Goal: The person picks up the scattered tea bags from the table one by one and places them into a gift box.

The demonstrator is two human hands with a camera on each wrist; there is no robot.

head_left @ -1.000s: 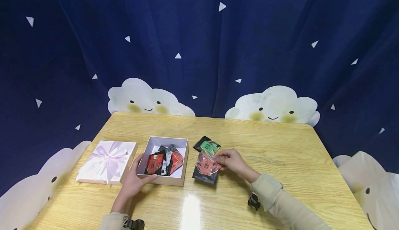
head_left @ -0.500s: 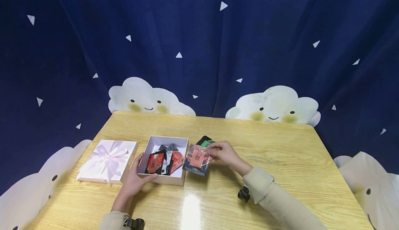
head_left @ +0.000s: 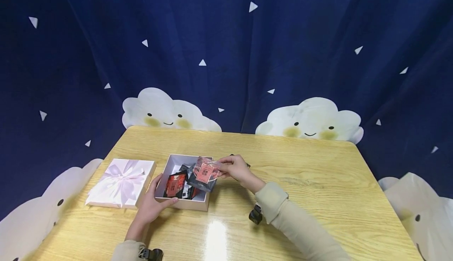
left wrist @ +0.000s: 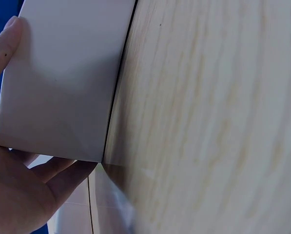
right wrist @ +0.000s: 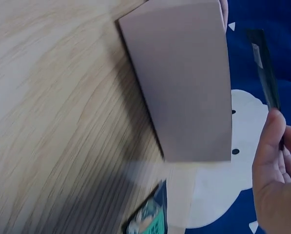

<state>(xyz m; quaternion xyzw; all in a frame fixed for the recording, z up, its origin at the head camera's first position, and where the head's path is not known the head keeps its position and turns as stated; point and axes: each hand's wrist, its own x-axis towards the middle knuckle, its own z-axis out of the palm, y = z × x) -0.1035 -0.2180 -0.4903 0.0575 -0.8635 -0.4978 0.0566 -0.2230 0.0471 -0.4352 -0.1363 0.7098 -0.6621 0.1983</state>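
Observation:
A black tea packet [head_left: 204, 176] with a pink label is pinched by its upper right corner in my right hand [head_left: 235, 170], above the right side of an open pale pink box [head_left: 191, 204]. In the right wrist view the same packet [right wrist: 265, 68] shows edge-on, higher than the box's rim. Inside the box lie several packets, among them a red and black packet [head_left: 175, 185]. My left hand [head_left: 151, 205] grips the box's near left corner, thumb along the front wall and fingers at the left side, as the left wrist view also shows.
Left of the box lies a white lid [head_left: 122, 184] with a lilac ribbon bow. A green-labelled packet [right wrist: 152, 222] lies on the wooden table [head_left: 301, 182] right of the box, mostly hidden behind my right hand in the head view. A dark blue curtain [head_left: 226, 48] hangs behind.
My right hand has carried the pink-labelled tea packet leftward, from beside the box to above its right side. The left hand and the box have stayed in place.

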